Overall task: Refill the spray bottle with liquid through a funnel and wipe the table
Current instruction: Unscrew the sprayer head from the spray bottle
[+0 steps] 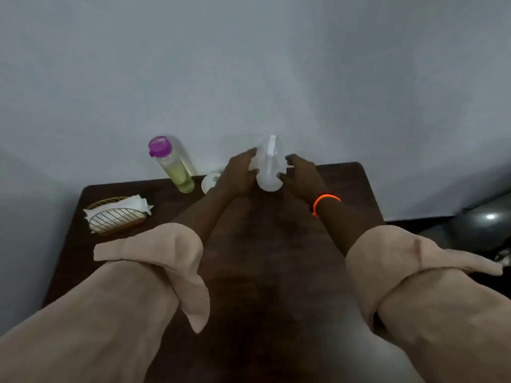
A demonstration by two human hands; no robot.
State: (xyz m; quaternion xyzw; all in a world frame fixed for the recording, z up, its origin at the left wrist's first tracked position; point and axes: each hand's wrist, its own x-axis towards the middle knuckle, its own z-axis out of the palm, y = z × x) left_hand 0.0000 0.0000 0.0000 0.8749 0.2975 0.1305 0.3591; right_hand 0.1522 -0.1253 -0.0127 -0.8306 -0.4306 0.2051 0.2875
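Note:
A white spray bottle (269,172) stands upright at the far edge of the dark wooden table (276,272), its trigger head still on. My left hand (239,172) grips its left side, fingers curled round the body. On the bottle's right is my right hand (300,168), fingers bent toward it; contact is unclear. A clear bottle with a purple cap (172,164), part full of pale green liquid, stands to the left. Between it and my left hand lies a white funnel (210,182), partly hidden.
A gold wire basket (116,217) holding white tissues sits at the table's left side. A pale wall rises right behind the table's far edge. Dark rounded objects (481,225) lie off the table to the right. An orange band circles my right wrist.

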